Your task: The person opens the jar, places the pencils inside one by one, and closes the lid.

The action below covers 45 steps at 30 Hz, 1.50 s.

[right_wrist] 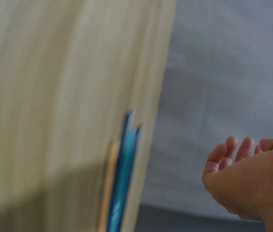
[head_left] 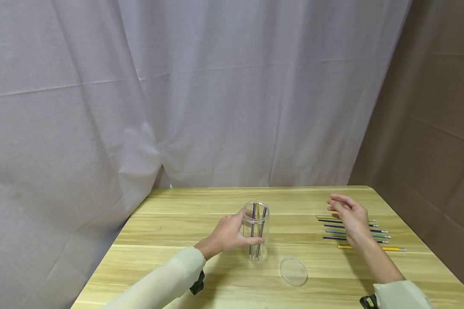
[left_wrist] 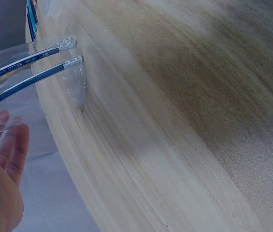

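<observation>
My left hand [head_left: 228, 234] grips a clear cylindrical jar [head_left: 266, 229], the thumb across its near side. Three pencils stand inside, two dark and one yellow; in the left wrist view a dark blue pencil [left_wrist: 30, 83] has its eraser end at the jar's base. My right hand [head_left: 352, 214] hovers over a row of pencils on the table with its fingers loosely bent and nothing held. Among that row are a teal pencil [head_left: 334, 232], several dark ones, and a thicker-looking yellow pencil [head_left: 392, 249] nearest me.
A round clear lid [head_left: 293, 271] lies flat on the wooden table [head_left: 170, 240], to the right of and nearer than the jar. Grey curtain [head_left: 224, 107] hangs behind the table, and a brown cloth [head_left: 429, 128] hangs along the right side.
</observation>
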Each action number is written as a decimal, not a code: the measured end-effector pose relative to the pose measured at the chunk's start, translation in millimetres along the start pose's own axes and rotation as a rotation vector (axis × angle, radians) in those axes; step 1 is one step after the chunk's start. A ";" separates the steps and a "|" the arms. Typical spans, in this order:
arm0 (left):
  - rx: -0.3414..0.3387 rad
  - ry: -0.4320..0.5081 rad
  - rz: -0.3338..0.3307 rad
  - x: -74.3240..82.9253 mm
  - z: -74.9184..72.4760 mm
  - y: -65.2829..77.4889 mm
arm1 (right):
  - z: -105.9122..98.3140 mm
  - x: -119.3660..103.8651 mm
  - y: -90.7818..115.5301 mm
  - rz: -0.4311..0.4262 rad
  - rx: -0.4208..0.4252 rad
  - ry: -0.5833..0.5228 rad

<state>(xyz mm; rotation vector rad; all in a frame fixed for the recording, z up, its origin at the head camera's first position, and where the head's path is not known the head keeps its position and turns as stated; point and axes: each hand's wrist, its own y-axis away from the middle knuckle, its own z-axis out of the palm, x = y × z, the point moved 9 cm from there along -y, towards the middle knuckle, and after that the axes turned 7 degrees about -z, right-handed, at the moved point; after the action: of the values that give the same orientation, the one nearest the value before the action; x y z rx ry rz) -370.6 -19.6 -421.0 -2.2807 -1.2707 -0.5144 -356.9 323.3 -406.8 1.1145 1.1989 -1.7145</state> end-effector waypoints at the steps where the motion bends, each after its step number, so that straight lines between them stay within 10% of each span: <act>1: 0.001 0.001 -0.001 -0.6 -0.6 -0.1 | -8.2 3.8 -0.5 0.000 0.005 0.007; 13: -0.012 0.021 -0.018 -7.1 0.9 2.8 | -66.5 57.1 11.8 0.109 -0.204 0.449; 25: -0.011 0.012 -0.014 -4.8 -1.0 0.2 | -86.7 54.1 14.8 -0.092 -0.305 0.816; 45: -0.005 0.017 -0.007 -1.9 1.4 -1.4 | -89.2 51.6 15.4 -0.204 -0.323 0.913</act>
<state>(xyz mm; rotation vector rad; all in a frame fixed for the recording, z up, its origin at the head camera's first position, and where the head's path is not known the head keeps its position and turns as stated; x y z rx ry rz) -372.6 -19.5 -422.8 -2.2726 -1.2710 -0.5389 -339.6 399.4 -476.0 1.6672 2.1052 -1.0563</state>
